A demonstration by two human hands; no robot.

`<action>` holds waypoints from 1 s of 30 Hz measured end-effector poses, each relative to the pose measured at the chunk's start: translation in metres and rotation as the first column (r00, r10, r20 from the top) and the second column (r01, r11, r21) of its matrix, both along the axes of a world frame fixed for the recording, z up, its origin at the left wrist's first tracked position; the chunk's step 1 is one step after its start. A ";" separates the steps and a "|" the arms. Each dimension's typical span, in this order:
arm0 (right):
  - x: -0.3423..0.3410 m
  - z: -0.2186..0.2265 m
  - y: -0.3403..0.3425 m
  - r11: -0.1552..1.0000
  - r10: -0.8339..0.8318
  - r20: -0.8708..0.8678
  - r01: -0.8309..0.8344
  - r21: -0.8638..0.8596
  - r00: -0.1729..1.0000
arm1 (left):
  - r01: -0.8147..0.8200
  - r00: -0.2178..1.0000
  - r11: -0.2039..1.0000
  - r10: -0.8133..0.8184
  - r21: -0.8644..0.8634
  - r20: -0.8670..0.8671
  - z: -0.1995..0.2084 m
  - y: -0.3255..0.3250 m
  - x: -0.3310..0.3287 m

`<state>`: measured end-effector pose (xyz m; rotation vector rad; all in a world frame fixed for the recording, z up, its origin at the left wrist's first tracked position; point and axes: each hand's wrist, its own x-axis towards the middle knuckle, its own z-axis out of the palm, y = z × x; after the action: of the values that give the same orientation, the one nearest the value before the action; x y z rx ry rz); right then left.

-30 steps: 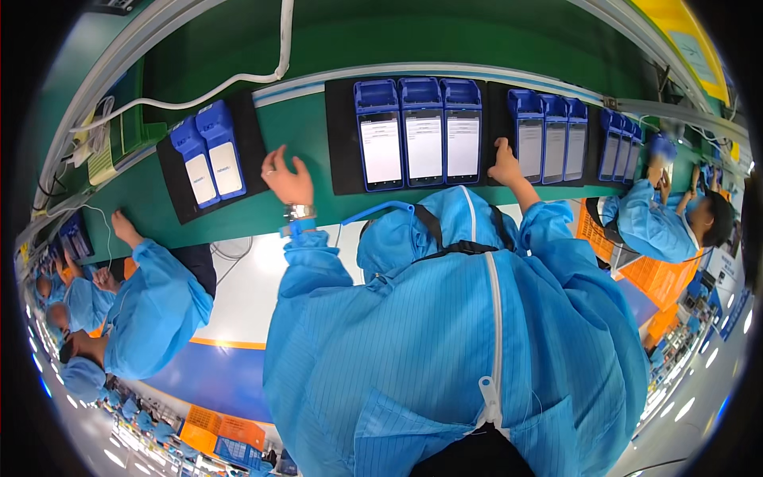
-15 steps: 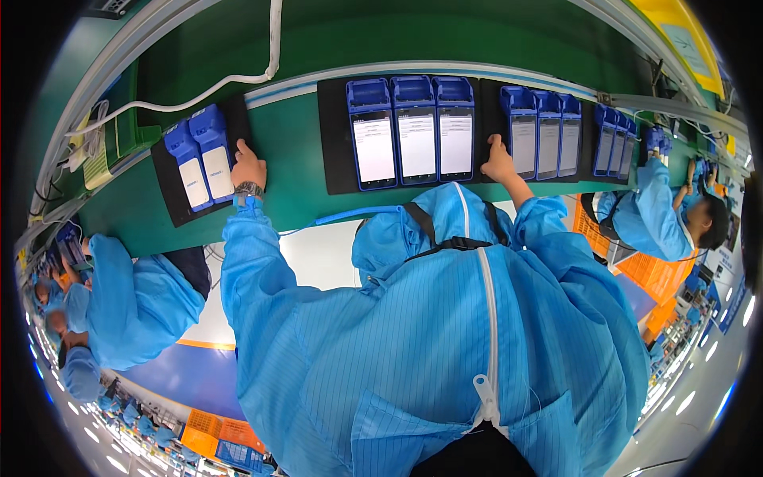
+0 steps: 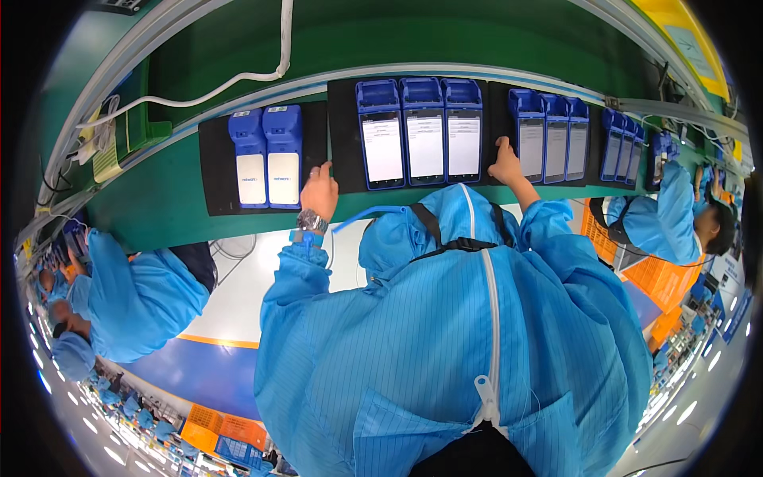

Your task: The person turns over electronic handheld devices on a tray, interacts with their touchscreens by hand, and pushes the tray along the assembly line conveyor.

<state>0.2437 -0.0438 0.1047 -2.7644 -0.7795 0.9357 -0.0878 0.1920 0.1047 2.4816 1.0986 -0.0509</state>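
My left hand (image 3: 319,193) is closed on the right edge of a black mat (image 3: 216,171). Two blue handheld payment terminals (image 3: 251,171) with white lower faces lie side by side on that mat. On the black mat in the middle (image 3: 345,151), three blue terminals with lit white screens (image 3: 424,143) lie in a row. My right hand (image 3: 505,165) lies low at the left edge of another black mat (image 3: 499,111), fingers apart, beside three more terminals (image 3: 554,147). Its fingertips are partly hard to make out.
Farther right lies another group of terminals (image 3: 623,151). A white cable (image 3: 230,82) hangs over the green bench (image 3: 159,222) at the left. Co-workers in blue sit at the left (image 3: 143,294) and right (image 3: 660,219). Orange crates (image 3: 664,282) stand below.
My left hand and the black mat with two terminals have moved right, close up to the middle mat. The right hand stays beside the same mat; the whole view has shifted slightly.
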 end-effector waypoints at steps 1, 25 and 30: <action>0.000 -0.001 0.000 1.000 0.000 0.007 0.000 0.002 1.000 | -0.042 0.994 0.997 0.036 0.061 0.106 0.007 0.003 -0.001; -0.004 0.004 0.000 1.000 -0.008 0.013 0.008 -0.003 1.000 | 0.008 0.694 0.289 0.688 -0.957 0.213 0.012 0.095 -0.048; -0.004 0.003 0.002 1.000 -0.001 0.010 0.002 -0.015 1.000 | 0.147 0.528 0.015 0.844 -0.989 0.091 -0.014 0.104 -0.059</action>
<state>0.2402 -0.0418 0.1073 -2.7837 -0.7750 0.9323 -0.1468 0.2957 0.0902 0.6101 0.8473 0.3053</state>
